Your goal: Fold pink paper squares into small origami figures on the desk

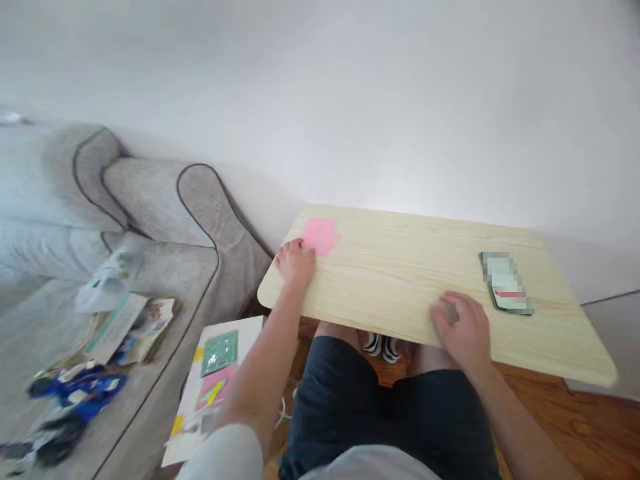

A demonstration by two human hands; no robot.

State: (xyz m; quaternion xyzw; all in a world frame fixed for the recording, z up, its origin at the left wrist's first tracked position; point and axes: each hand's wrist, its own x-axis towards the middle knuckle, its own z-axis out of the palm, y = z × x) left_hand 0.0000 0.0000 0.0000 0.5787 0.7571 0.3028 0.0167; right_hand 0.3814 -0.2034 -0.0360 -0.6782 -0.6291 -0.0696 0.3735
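A small pink piece of paper (321, 236) with an uneven right edge lies flat on the light wooden table (390, 267), toward its left end. At the paper's lower left corner is my left hand (296, 262), palm down with the fingers resting on the tabletop; the thumb and fingertips touch or nearly touch the paper. My right hand (464, 327) rests at the table's front edge, loosely bent, with a gap between thumb and forefinger and nothing seen in it. To its right lies a phone (506, 283) with its screen lit and partly blurred out.
A grey sofa (200, 207) stands on the left, bearing magazines (150, 327), a plastic bag (103, 290) and blue packaging (95, 390). Beside it, a low white surface (187, 427) holds a green packet (220, 353) and pink and yellow items. Behind the table is a white wall (400, 120).
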